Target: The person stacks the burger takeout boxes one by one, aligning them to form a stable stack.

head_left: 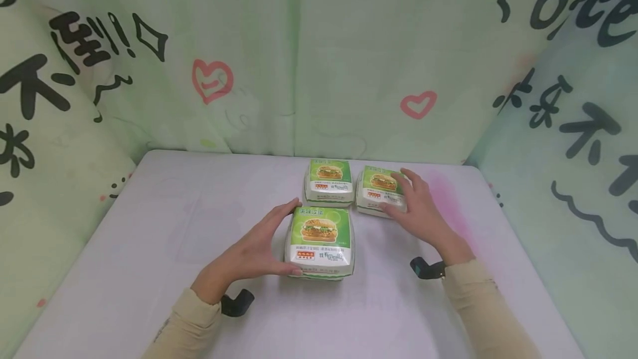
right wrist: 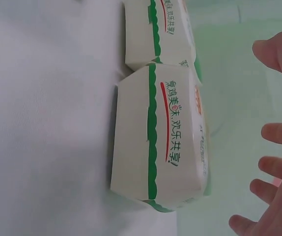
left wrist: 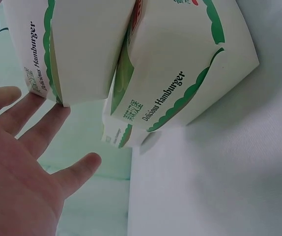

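My left hand holds a green-and-white hamburger box by its left side, thumb at the near corner and fingers at the far one. In the left wrist view this box is raised above the tabletop, its lid printed with a burger. Over the right-hand hamburger box hovers my right hand, fingers spread. The right wrist view shows a gap between those fingers and the box. A third hamburger box stands on the table just left of that one.
The white table carries a pink patch at the right. Its far edge meets a pale green curtain with red hearts and black lettering, which also hangs along both sides.
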{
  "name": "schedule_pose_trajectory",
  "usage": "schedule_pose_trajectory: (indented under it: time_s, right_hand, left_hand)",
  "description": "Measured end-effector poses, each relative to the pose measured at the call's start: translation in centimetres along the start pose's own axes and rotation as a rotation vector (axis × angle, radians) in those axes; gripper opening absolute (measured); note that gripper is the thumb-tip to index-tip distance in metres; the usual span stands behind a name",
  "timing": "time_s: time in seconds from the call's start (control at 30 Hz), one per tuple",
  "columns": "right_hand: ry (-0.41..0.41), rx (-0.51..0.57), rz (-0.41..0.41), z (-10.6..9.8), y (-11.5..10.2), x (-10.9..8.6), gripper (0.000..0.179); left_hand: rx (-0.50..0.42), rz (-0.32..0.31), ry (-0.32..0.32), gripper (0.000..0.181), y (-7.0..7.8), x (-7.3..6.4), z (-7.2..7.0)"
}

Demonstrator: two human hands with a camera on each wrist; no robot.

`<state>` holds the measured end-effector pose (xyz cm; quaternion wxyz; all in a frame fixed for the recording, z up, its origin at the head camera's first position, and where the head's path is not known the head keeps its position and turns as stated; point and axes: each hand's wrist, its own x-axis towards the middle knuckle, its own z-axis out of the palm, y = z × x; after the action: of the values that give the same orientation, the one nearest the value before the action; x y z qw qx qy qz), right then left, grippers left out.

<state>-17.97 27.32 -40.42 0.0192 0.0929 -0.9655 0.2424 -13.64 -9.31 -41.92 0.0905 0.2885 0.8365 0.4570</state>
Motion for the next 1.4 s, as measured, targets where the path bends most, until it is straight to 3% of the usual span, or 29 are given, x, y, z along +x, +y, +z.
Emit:
schedule_pose_trajectory:
  time_s: [0.47,0.83,1.13,1.4]
  right_hand:
    - [-0.091,-0.11,0.045,0.1,1.6,1.9,0.091]
    - [-0.149,-0.126,0.047,0.9,2.7,2.0,0.095]
    - [-0.125,-0.1,0.012,1.2,3.3,2.0,0.093]
    - [-0.12,-0.07,0.058,0.9,3.0,2.1,0.085]
  left_hand:
    - [0.009,-0.004,0.002,0.123,0.1,-0.1,-0.1]
    - [0.024,0.013,0.003,0.124,0.1,-0.1,-0.2]
    - [0.031,0.013,0.003,0.125,0.2,-0.1,-0.2]
    - [0.024,0.008,0.0,0.124,0.2,-0.2,-0.2]
